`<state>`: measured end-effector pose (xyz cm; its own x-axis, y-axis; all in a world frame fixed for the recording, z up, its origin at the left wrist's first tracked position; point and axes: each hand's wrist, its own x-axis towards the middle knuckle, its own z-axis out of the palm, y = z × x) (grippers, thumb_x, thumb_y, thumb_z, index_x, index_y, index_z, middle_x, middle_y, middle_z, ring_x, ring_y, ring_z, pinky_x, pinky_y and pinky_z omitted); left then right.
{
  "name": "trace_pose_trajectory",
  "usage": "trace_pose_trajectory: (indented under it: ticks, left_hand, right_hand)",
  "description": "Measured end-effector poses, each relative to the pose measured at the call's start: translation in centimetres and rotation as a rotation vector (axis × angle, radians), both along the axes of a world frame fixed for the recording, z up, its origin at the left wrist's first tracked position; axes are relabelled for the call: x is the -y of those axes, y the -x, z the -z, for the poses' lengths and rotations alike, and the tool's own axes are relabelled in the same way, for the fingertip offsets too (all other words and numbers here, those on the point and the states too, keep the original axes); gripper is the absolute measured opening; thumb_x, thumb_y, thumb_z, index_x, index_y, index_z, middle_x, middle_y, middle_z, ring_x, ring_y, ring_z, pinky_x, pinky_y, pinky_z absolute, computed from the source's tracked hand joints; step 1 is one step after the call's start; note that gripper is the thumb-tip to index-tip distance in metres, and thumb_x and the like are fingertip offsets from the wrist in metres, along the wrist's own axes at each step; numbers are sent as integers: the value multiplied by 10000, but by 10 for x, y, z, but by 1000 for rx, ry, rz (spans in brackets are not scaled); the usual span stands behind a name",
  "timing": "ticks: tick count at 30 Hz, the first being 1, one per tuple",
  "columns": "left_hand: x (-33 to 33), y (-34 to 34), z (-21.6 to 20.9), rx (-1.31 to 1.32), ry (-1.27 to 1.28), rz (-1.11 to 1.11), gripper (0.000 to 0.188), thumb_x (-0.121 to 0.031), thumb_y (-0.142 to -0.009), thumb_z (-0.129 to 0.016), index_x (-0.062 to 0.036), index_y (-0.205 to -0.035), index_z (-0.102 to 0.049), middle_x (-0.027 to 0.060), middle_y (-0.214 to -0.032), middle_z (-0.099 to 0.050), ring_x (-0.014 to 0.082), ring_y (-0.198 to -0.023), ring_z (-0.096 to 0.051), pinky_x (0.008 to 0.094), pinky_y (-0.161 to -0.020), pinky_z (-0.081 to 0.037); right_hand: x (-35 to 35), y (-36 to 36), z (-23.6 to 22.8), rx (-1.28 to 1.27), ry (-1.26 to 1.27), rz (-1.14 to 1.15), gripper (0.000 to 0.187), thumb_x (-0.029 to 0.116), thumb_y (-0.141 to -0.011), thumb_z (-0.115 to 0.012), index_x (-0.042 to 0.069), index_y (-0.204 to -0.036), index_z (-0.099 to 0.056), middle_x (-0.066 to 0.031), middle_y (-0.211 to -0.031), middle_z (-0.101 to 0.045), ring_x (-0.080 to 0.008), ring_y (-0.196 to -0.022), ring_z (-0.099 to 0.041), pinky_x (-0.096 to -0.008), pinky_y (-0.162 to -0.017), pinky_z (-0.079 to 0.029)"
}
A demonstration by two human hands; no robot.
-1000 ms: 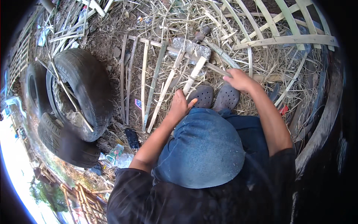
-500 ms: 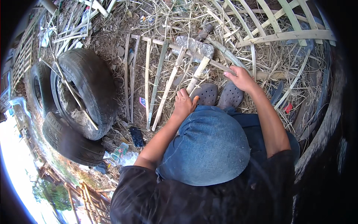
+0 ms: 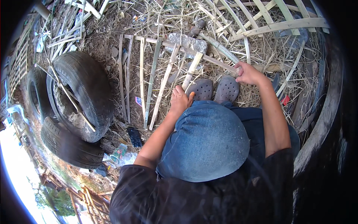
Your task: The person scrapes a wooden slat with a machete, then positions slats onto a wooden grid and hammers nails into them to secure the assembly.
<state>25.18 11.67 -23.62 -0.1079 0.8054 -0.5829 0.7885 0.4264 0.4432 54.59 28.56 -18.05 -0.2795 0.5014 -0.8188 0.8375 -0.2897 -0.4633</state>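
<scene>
My left hand is closed round the near end of a short, pale bamboo slat. The far end of that slat meets a long bamboo strip lying crosswise. My right hand pinches the right end of this strip between thumb and fingers. Several thinner slats spread toward me from the strip's left part, like a fan. A rough grey stone block lies under or just beyond the strip. Clogs with holes stand between my hands.
Old tyres are piled at the left, with a forked stick across them. A dark phone-like slab and clear plastic lie nearby. A woven bamboo lattice is at the far right, over straw-like shavings.
My right hand has moved slightly right and its fingers now pinch the strip's very end. My left hand keeps hold of the slat. The whole view has shifted a little.
</scene>
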Motion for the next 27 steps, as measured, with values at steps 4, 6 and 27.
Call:
trace_pose_trajectory:
  ticks: [4, 6, 27]
  left_hand:
    - [-2, 1, -3, -22, 9, 0, 644, -456, -827, -634, 25, -1115, -316, 281, -1062, -454, 489, -1000, -508, 548, -809, -463]
    - [-3, 3, -7, -26, 14, -2, 653, -459, -829, -631, 30, -1123, -313, 278, -1066, -451, 485, -997, -508, 546, -799, -468]
    - [-1, 1, -4, 0, -31, -48, 638, -409, -826, -653, 46, -1115, -311, 297, -1043, -467, 483, -962, -527, 547, -769, -480]
  right_hand:
    - [8, 6, -2, -3, 0, 76, 571, 63, -671, -744, 1, -1192, -519, -87, -830, -612, -199, -774, -611, -329, -713, -489]
    - [12, 11, -3, -13, -14, 105, 567, 68, -677, -740, 1, -1196, -521, -84, -829, -612, -197, -774, -610, -326, -717, -488]
    - [19, 44, -12, 15, -470, -59, 484, 194, -767, -712, 19, -1176, -523, -170, -1047, -593, -282, -982, -596, -378, -875, -462]
